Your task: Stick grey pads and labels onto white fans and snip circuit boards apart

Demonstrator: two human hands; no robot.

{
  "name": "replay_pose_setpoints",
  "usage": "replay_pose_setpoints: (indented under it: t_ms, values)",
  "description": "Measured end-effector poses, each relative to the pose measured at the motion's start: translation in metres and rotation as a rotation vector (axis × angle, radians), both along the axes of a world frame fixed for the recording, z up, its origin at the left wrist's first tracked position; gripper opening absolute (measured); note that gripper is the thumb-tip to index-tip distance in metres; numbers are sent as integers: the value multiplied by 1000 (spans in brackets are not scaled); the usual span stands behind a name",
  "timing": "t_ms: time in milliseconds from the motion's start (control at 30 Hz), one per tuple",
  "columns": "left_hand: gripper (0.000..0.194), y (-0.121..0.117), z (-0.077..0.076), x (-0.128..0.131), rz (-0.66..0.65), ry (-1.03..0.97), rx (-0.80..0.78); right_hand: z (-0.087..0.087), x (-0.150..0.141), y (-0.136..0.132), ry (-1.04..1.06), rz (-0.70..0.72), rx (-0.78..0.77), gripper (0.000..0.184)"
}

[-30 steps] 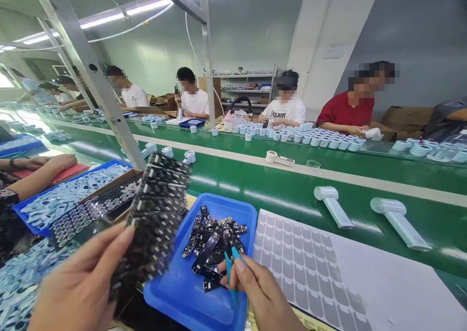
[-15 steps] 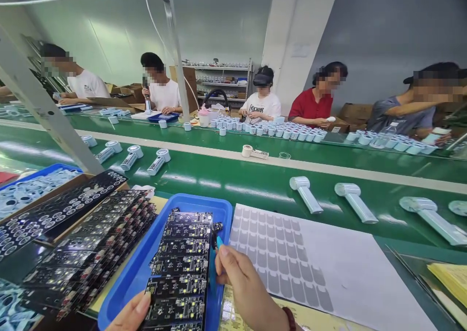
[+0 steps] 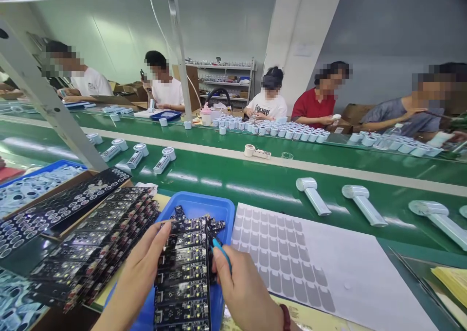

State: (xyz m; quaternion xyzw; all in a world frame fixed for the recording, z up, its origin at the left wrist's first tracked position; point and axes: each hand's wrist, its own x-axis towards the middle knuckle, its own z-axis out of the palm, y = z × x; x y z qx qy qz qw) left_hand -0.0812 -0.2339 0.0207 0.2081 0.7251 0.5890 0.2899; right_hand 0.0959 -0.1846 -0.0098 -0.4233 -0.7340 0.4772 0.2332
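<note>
Over the blue plastic tray, the left hand grips the left edge of a flat black circuit-board panel, its fine print seemingly too small to read; the right hand pinches blue tweezers by its right edge. Right of the tray lies a white sheet with rounded gray stickers. Beyond the tray, glossy plastic housings rest on the green belt.

The panel is black board, smooth and semi-gloss. The tool shows smooth blue plastic. The tray is blue plastic, smooth, with a soft sheen. The belt is green, smooth and glossy. The sheet is matt white paper; its grey stickers appear matt. The post looks painted metal.
</note>
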Motion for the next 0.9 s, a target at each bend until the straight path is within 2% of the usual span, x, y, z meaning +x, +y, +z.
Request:
replay_pose_setpoints:
  t_ms: [67, 100, 200, 267, 300, 433, 567, 667, 800, 867, 900]
  values:
    - [10, 11, 4, 4, 51, -118, 19, 0, -3, -1, 54, -3, -60, 63]
    - [8, 14, 4, 7, 32, -240, 20, 0, -5, -1, 132, 6, -139, 63]
    - [19, 16, 0, 17, -175, -701, -91, 1, -10, 0, 426, 88, -437, 61]
    - [28, 15, -2, 21, -265, -878, -180, 2, -14, 2, 532, 113, -512, 61]
    - [31, 14, -3, 21, -240, -894, -193, 2, -15, 3, 539, 106, -501, 62]
    - [35, 10, -3, 13, -31, -725, -51, 3, -20, 11, 447, 28, -438, 64]
    - [33, 4, -12, 0, -51, -444, 30, 5, -18, 18, 346, 19, -425, 64]
    - [44, 0, -22, -9, -34, -281, 49, 11, -11, 15, 242, 80, -319, 61]
    - [48, -3, -31, -15, -39, -199, 40, 14, -2, 1, -9, 144, -118, 60]
    - [43, -3, -28, -12, -30, -210, 49, 10, -3, -6, -10, 99, -133, 61]
    - [41, -2, -26, -9, -18, -246, 56, 6, -5, -8, 46, 75, -191, 63]
